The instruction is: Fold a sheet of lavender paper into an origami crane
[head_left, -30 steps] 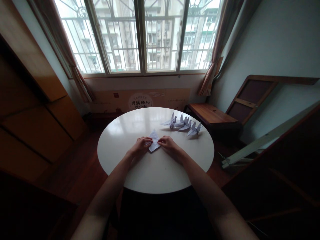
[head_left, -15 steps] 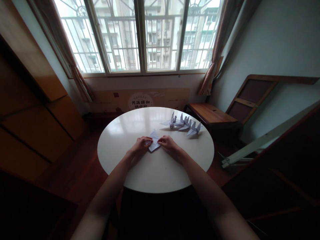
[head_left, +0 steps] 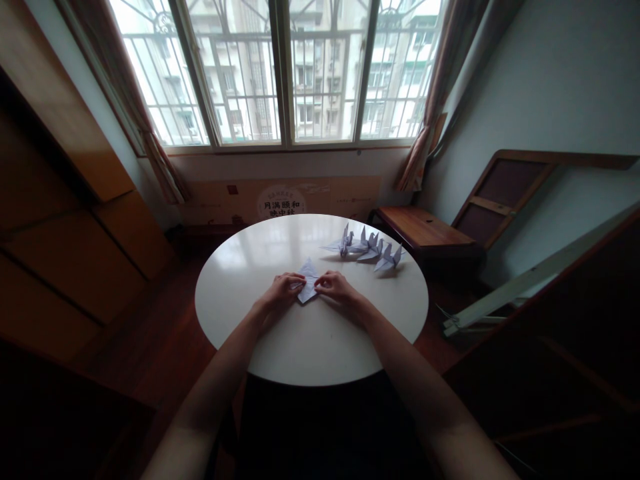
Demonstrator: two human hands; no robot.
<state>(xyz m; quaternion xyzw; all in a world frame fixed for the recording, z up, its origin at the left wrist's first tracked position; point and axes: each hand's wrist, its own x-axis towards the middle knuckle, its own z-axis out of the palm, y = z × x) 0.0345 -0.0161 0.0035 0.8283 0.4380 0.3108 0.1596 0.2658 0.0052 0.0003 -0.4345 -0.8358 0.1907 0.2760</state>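
Observation:
A folded sheet of pale bluish-white paper (head_left: 309, 283) lies on the white oval table, one point facing the window and another facing me. My left hand (head_left: 286, 288) pinches its left edge between thumb and fingers. On the opposite edge, my right hand (head_left: 336, 285) is closed in a similar pinch. The fingers cover both side corners of the paper. Farther back to the right stand several folded paper cranes (head_left: 370, 248) of the same pale paper, apart from both hands.
The white table (head_left: 315, 360) has a rounded rim. Behind it on the right stands a low wooden bench (head_left: 425, 225). A printed cardboard panel (head_left: 325, 190) leans under the barred window (head_left: 280, 73). Wooden cabinets (head_left: 60, 267) line the left side.
Almost nothing differs. The fingers of my right hand have shifted very slightly inward on the paper's right edge; the cranes stay where they were.

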